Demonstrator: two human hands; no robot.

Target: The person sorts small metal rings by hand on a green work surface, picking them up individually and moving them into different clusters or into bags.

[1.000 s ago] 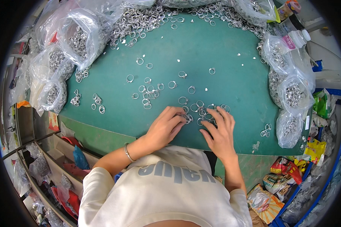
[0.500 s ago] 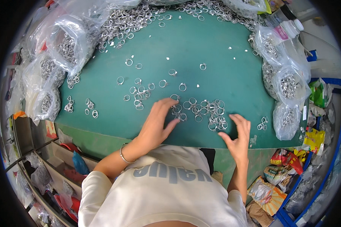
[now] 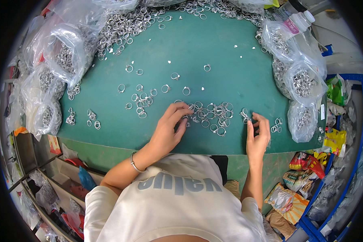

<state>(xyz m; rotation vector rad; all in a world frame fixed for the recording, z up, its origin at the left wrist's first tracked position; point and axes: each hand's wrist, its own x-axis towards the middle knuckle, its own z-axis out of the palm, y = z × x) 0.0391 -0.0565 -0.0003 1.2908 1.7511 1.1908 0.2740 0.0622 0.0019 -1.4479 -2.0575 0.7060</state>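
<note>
A loose cluster of silver-coloured rings (image 3: 218,115) lies on the green tabletop in front of me. At its left end my left hand (image 3: 171,123) bends over several rings, its thumb and fingers drawn together on them; the fingers partly hide these rings. To the right of the cluster, my right hand (image 3: 258,133) holds its thumb and fingers slightly apart. A small clump of rings (image 3: 245,115) sits just left of its thumb tip, beside or touching it. Farther left are a looser ring group (image 3: 142,103) and scattered single rings, including one ring (image 3: 175,76).
Clear plastic bags of rings line the left (image 3: 48,115) and right (image 3: 303,121) table edges. A large heap of rings (image 3: 123,30) spreads along the back. Small ring piles lie left (image 3: 70,117) and right (image 3: 277,125). A white bottle (image 3: 300,21) stands back right.
My right hand has drawn its fingers closer together and shifted slightly right of the cluster; a small ring clump now lies apart beside it. My left fingers have closed in over the rings.
</note>
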